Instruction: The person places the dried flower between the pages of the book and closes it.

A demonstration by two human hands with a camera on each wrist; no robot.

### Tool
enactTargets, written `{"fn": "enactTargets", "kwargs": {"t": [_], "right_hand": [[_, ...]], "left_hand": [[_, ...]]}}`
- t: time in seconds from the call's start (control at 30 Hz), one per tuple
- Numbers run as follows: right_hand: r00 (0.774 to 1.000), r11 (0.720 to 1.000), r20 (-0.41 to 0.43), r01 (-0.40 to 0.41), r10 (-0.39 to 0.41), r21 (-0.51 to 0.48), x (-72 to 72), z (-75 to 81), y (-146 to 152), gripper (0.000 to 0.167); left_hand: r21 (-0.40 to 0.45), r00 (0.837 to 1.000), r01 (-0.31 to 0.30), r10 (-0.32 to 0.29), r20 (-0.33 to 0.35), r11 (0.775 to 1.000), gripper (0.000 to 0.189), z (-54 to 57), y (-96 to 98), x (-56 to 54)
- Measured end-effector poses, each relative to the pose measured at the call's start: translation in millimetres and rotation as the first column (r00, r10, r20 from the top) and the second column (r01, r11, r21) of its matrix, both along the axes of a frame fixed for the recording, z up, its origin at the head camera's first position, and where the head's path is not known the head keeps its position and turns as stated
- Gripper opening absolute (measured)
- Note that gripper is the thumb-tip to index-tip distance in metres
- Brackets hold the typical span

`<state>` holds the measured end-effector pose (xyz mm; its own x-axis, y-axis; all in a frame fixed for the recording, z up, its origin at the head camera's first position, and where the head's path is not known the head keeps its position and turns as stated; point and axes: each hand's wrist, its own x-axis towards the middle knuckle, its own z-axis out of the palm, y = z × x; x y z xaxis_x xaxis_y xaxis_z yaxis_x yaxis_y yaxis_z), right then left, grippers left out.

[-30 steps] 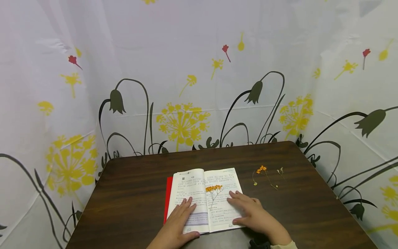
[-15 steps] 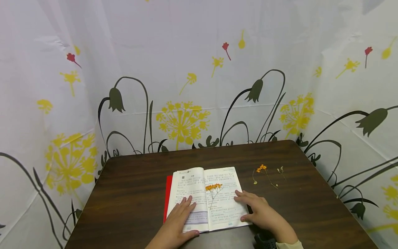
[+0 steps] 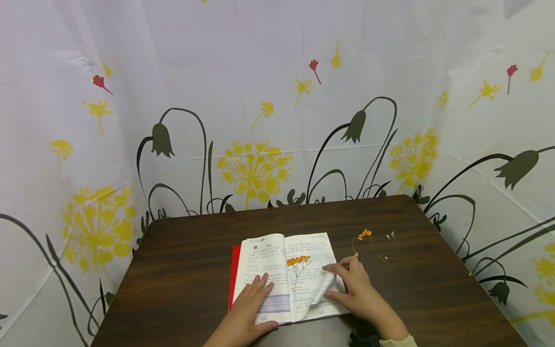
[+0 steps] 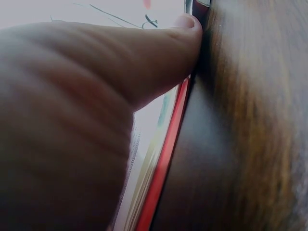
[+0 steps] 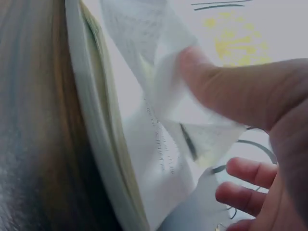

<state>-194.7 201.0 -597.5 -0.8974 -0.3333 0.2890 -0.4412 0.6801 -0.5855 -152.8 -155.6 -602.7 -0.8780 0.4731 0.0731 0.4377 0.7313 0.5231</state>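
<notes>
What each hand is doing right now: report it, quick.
Left hand: open, resting on the open book of white printed pages.
Right hand: closed, pinching the curled-up white printed paper leaf.

I have a dark wood-grain counter (image 3: 182, 270) across the lower middle of the frame. Behind it I see a white cloth (image 3: 243, 58) filling the top and both sides, printed with drooping grey-green bellflowers (image 3: 162, 140), yellow flower clusters (image 3: 254, 177) and small red blooms (image 3: 313, 64) higher up.
</notes>
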Motion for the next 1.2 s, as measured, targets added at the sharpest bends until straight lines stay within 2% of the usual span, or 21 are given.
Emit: {"fn": "enactTargets", "kwargs": {"t": [0.07,0.13,0.23,0.37,0.43,0.53,0.63,0.67,0.73,0.83,0.93,1.0,1.07,1.2], "right_hand": [[0.999,0.996,0.032,-0.009,0.012,-0.087,1.9,1.9,-0.7,0.053],[0.995,0.978,0.096,-0.017,0.037,-0.209,3.0,4.0,-3.3,0.046],[0.983,0.920,0.174,0.021,0.052,-0.390,3.5,6.4,-12.6,0.048],[0.965,0.811,0.261,0.145,0.011,-0.567,4.6,8.4,-28.9,0.063],[0.940,0.760,0.340,0.235,-0.019,-0.606,5.8,9.6,-35.0,0.064],[0.878,0.691,0.478,0.358,-0.021,-0.628,6.9,11.9,-39.7,0.069],[0.822,0.634,0.569,0.433,0.013,-0.640,7.1,14.1,-38.9,0.073],[0.809,0.617,0.588,0.450,0.025,-0.646,6.7,14.6,-38.0,0.069],[0.798,0.587,0.602,0.474,0.028,-0.656,6.5,15.7,-36.0,0.058],[0.799,0.564,0.601,0.482,0.032,-0.671,5.8,16.1,-34.6,0.051],[0.804,0.535,0.592,0.481,0.046,-0.695,6.2,16.0,-35.1,0.064],[0.796,0.530,0.603,0.491,0.051,-0.692,6.5,15.2,-35.8,0.071],[0.784,0.537,0.620,0.508,0.038,-0.674,7.4,14.6,-36.3,0.073],[0.759,0.578,0.650,0.517,0.032,-0.632,8.3,13.9,-35.3,0.066]], "left_hand": [[0.006,1.000,0.007,-0.007,-0.013,1.000,0.093,-0.5,-0.1,0.7],[0.010,1.000,0.010,-0.009,-0.029,1.000,0.092,-0.2,-0.2,1.4],[0.004,0.999,0.008,-0.007,-0.046,1.000,0.092,1.5,-0.2,2.1],[-0.004,0.999,0.006,-0.006,-0.050,1.000,0.092,4.0,-0.1,2.0],[-0.001,0.999,0.007,-0.007,-0.048,1.000,0.092,4.5,-0.1,2.0],[0.001,0.999,0.005,-0.005,-0.050,1.000,0.092,3.5,-0.2,2.3],[0.014,0.999,0.002,-0.002,-0.051,1.000,0.092,1.9,-0.1,2.4],[0.017,0.999,0.001,-0.001,-0.049,1.000,0.092,1.3,0.0,2.3],[0.021,0.999,0.000,0.001,-0.044,1.000,0.092,1.3,0.3,2.2],[0.012,0.999,-0.002,0.003,-0.038,1.000,0.092,2.3,0.8,1.9],[0.006,0.999,0.001,0.000,-0.037,1.000,0.092,4.1,1.4,1.4],[-0.001,1.000,0.003,-0.003,-0.029,1.000,0.093,5.3,1.8,0.9],[-0.001,1.000,0.005,-0.005,-0.016,1.000,0.093,6.0,2.1,0.4],[-0.012,1.000,-0.003,0.004,0.018,1.000,0.094,5.7,2.2,-0.1]]}}
